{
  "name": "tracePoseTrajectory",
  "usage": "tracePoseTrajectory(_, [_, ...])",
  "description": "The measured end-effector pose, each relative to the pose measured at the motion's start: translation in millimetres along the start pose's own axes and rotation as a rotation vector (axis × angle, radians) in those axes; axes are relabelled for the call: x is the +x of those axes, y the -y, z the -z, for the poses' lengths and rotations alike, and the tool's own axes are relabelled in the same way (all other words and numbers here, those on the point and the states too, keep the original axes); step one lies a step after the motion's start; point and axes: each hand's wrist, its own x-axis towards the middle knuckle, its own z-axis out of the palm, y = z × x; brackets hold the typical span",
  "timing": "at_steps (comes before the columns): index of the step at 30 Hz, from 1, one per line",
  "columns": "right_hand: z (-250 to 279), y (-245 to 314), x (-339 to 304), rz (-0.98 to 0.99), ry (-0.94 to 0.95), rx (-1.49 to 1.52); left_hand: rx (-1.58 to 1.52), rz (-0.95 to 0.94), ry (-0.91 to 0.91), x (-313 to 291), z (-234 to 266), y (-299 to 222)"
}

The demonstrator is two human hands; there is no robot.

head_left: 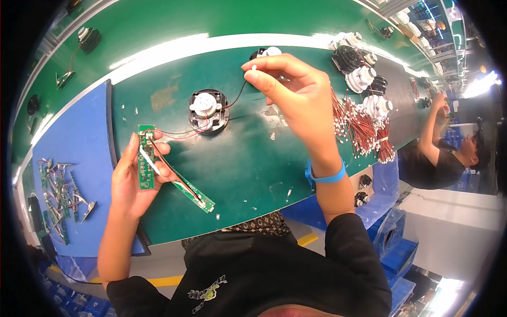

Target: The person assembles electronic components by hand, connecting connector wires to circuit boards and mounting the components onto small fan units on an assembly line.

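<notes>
My left hand grips a narrow green circuit board upright between thumb and fingers. Wires and a white strip lead from it to a second green board, which slants down to the right. Red and black wires also run from the held board to a black round unit with a white motor on the green table. Up and to the right, my right hand pinches a small white connector at the end of a dark wire that comes from the same unit. That wire is lifted off the table.
Bundles of red wires with white ends lie on the right, beside several white motors and black units. At left, a blue mat bears a heap of circuit boards. A co-worker sits at the far right.
</notes>
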Motion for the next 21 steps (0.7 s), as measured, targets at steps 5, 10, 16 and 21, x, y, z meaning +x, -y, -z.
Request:
tracePoseTrajectory(5, [-9.5,6.6,-0.7,-0.139,0.114,0.238,-0.028,0.015,0.003,-5.2,6.9,-1.7])
tracePoseTrajectory(10, [-20.4,-2.3,-14.3,0.410,0.472,-0.192,-0.153,-0.012,0.073,-2.6,-9.3,5.3])
tracePoseTrajectory(16, [-57.2,-18.3,-39.2,0.708,0.267,-0.593,0.176,0.067,0.155,-2.6,-11.5,17.3])
tracePoseTrajectory(21, [-66.8,-18.2,-47.2,0.601,0.218,-0.476,0.202,0.064,0.163,-5.3,-15.9,18.2])
